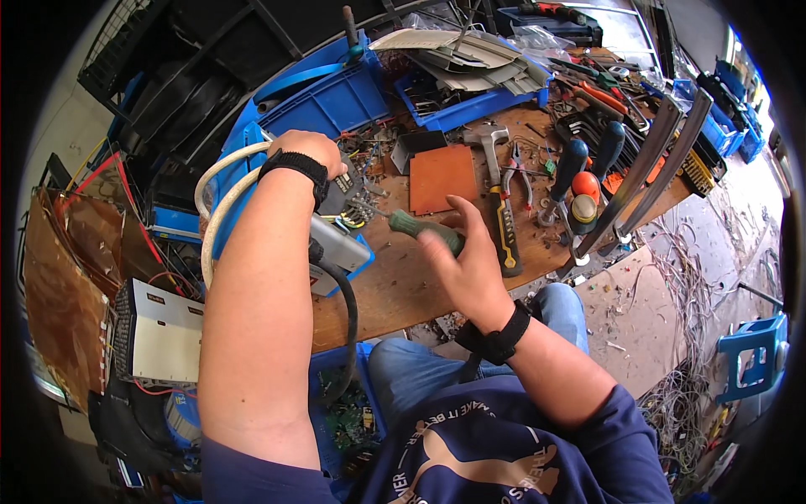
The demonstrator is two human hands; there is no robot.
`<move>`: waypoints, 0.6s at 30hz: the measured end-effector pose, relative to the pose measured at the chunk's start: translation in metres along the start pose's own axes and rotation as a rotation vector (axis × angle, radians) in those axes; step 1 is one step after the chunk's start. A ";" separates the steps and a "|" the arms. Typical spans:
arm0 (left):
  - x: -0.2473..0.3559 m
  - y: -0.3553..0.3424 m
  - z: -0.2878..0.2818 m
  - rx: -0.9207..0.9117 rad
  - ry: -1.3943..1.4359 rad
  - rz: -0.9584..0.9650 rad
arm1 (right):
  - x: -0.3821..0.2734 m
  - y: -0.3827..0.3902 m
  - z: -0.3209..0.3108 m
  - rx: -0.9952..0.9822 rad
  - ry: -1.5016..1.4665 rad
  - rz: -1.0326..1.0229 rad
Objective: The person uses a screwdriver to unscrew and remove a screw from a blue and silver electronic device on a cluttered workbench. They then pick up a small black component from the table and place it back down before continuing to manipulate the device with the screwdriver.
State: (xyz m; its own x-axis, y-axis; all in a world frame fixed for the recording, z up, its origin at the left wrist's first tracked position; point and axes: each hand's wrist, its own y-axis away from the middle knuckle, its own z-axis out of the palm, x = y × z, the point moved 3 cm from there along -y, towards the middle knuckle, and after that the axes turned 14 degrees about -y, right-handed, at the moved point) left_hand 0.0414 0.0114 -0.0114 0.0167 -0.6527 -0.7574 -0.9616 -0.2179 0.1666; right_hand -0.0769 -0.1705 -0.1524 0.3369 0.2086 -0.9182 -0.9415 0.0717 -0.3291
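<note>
While the right hand [466,260] is loosely grasping the green-handled tool [411,225], the left hand [307,151] is resting at the blue-and-silver device [337,242] on the workbench's [403,290] left side, its hold hidden; bracing firmly and driving straight should help.

Blue stool [745,338] near tangled wires [678,418]

Bright, whitish light comes from the far right, where the floor [735,210] glares pale. The workbench [390,290] is moderately lit with soft shadows, while black objects [172,109] at far left sink into dimness. The right hand [476,270] and green handle [406,223] look slightly blurred. Fisheye distortion bends edges toward a black rim.
</note>
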 end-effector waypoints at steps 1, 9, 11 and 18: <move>0.000 0.001 -0.001 -0.003 -0.001 0.002 | 0.015 -0.004 -0.003 0.024 -0.072 0.144; 0.000 0.002 -0.001 0.020 0.005 0.018 | 0.003 0.001 -0.004 -0.111 0.150 -0.129; 0.001 0.004 -0.001 0.002 -0.012 0.005 | -0.001 -0.001 -0.003 -0.119 0.238 -0.208; 0.000 -0.008 0.009 -0.015 -0.001 -0.015 | 0.018 0.002 0.007 -0.093 0.076 0.079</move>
State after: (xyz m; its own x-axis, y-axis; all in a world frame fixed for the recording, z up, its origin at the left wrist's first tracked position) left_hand 0.0468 0.0197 -0.0183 0.0312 -0.6483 -0.7608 -0.9569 -0.2392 0.1646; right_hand -0.0730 -0.1600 -0.1686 0.2641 0.1355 -0.9549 -0.9620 -0.0337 -0.2708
